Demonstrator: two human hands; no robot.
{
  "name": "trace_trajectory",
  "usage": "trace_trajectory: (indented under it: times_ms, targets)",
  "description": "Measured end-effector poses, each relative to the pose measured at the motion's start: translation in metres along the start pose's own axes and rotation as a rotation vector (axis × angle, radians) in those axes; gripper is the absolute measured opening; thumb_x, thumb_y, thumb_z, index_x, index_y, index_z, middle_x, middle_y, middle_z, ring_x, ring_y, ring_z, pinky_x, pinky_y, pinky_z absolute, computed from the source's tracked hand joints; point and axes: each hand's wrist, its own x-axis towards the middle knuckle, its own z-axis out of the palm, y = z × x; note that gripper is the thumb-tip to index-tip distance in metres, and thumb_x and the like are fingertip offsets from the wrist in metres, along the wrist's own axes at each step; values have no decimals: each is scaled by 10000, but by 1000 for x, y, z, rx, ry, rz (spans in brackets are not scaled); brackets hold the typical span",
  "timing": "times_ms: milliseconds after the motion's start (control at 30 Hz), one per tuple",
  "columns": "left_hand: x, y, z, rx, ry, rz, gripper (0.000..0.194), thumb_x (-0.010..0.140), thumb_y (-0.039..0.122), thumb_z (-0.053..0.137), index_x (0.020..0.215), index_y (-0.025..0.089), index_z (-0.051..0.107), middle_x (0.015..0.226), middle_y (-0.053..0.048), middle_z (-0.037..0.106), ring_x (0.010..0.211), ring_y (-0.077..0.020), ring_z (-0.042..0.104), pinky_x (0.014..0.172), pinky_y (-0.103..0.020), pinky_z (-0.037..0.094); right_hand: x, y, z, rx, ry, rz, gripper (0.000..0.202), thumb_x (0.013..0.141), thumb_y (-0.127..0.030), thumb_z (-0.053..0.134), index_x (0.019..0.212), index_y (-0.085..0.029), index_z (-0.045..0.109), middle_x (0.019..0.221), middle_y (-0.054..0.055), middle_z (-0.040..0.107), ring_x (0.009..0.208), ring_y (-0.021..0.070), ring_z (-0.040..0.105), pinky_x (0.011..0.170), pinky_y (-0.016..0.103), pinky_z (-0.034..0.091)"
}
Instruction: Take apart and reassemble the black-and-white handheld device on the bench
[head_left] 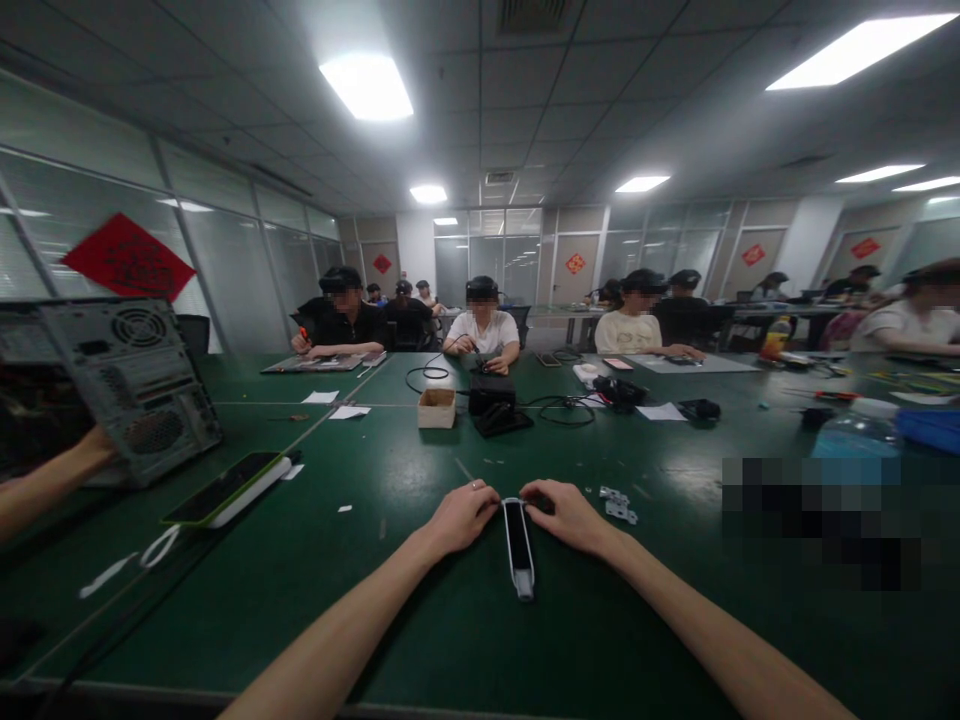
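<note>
The device lay on the table at the near middle, its narrow pale end toward the wearer and its dark strip facing up. The left hand rested at its far left corner, fingers bent and close together, with a ring on one of them. The right hand mirrored it at the far right corner, fingers curled inward over something dark. Whether either hand was clamped on the device could not be told.

Just right of the right hand lay some metal bits. Beyond the hands stood a small open box, with a black box just right of it and a black cable looping farther right. To the left, a green-edged phone lay near a computer case, where another person's arm reached in behind the panel. On the right stood a clear bottle, beside a blue pouch. On the far side, a person in white sat holding a small dark item
</note>
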Motion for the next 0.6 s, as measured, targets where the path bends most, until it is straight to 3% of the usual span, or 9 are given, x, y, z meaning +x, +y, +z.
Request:
trace_trajectory:
  times_ms: [133,267,433,600]
  targets:
    - [0,1,-3,-9,-12,4,189,911,258,428,994,207,589,990,-24,572,865,-151,557,743,-260,445,-5,8,-30,-188,74,-26,317,832,-331,513,1076,-167,631,1023,83,646,934,200,586,843,333,450]
    - [-1,1,-3,-20,-11,2,192,908,264,431,996,206,592,998,-29,572,862,-153,559,746,-265,447,-15,11,-68,-280,137,18,291,838,-311,474,1008,-162,657,977,82,661,887,194,597,824,325,447]
    - [0,-1,-2,-29,-16,-7,202,906,271,432,1012,208,592,996,-29,572,852,-148,557,752,-265,446,-27,22,-87,-214,-223,228,228,773,-251,515,895,-179,694,851,49,681,744,166,611,675,263,448]
    - [1,-2,0,5,-15,-2,211,910,282,428,1006,208,601,982,-32,579,856,-155,555,765,-274,442,-29,36,-81,-212,-350,343,203,713,-219,571,867,-187,700,825,40,679,744,160,612,638,237,431]
